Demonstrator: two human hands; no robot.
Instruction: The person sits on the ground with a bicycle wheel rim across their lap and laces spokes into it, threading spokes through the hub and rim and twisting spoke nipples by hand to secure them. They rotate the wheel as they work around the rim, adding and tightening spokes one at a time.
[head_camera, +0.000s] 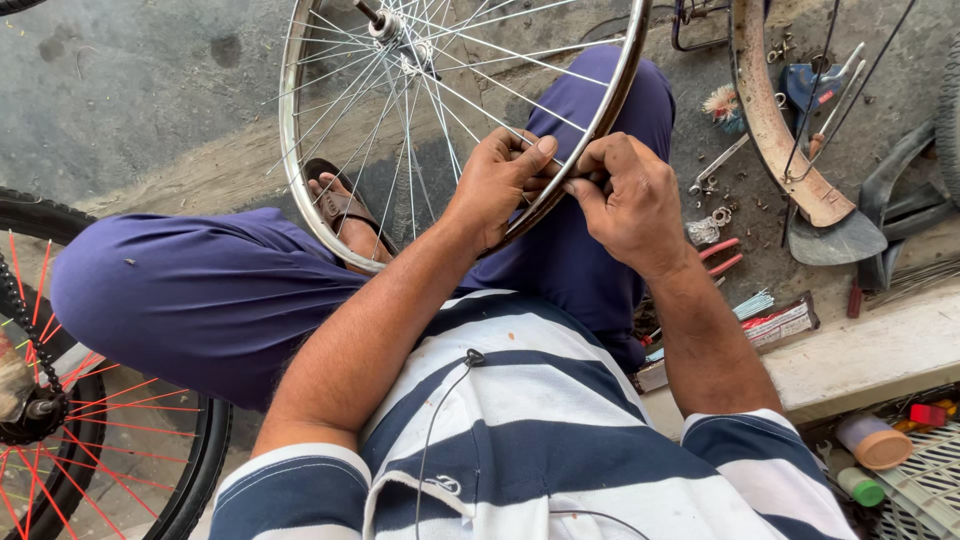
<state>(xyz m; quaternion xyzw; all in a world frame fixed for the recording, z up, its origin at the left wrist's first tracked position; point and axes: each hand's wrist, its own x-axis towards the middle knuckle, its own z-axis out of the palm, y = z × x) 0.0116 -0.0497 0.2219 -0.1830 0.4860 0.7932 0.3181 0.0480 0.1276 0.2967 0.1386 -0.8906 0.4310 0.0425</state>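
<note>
Rough grey concrete floor (150, 90), stained and dusty, with a pale raised ledge (870, 350) at your right.

Item, bare bicycle wheel rim (300, 190) — chrome, spoked, no tyre, standing tilted between your knees, its hub (385, 22) at the top of the view.

Item, your left hand (495, 185) — closed around the rim's lower right edge, thumb lying along the metal.

Item, your right hand (630, 195) — fingers curled and pinched at the same stretch of rim, touching the left hand; whatever small part it pinches is hidden.

Item, blue trousers (200, 300) and a striped navy-and-white shirt (530, 430); a sandalled foot (345, 215) shows through the spokes.

Item, second bicycle wheel (190, 480) at lower left — black tyre, red spokes, chain beside it.

Item, rusty mudguard (770, 120) at upper right, lying on the floor.

Item, red-handled pliers (722, 258) just beyond your right wrist, with a spanner (718, 165) and loose nuts near them.

Item, bundle of new spokes (755, 303) beside a flat packet (785, 322) on the ledge's edge.

Item, small bottles (872, 442) in a crate at lower right.
</note>
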